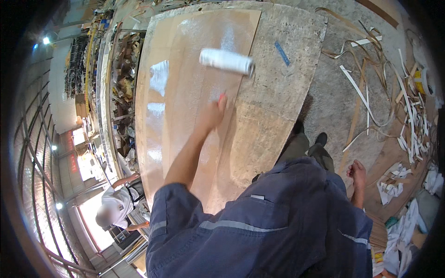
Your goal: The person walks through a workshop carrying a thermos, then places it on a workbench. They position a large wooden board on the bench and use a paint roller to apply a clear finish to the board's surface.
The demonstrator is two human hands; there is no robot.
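Note:
My left hand [213,112] is closed around the red handle of a paint roller [226,61], its arm stretched out over the table. The roller's white sleeve is slightly blurred and lies over a wide brown board [185,51], its end reaching the board's right edge. Wet, whitish coating shines in patches on the board, with thicker white areas at its left side. Down at my right side, away from the table, my right hand [357,170] is curled closed, and nothing shows in it.
Beneath the board is a stained worktable [262,134], with a blue strip [282,53] on it. Tangled edging strips [371,92] litter the floor at right, near a yellow-and-white bucket [422,82]. Cluttered shelving [125,88] stands at left. Another person [118,204] works at lower left.

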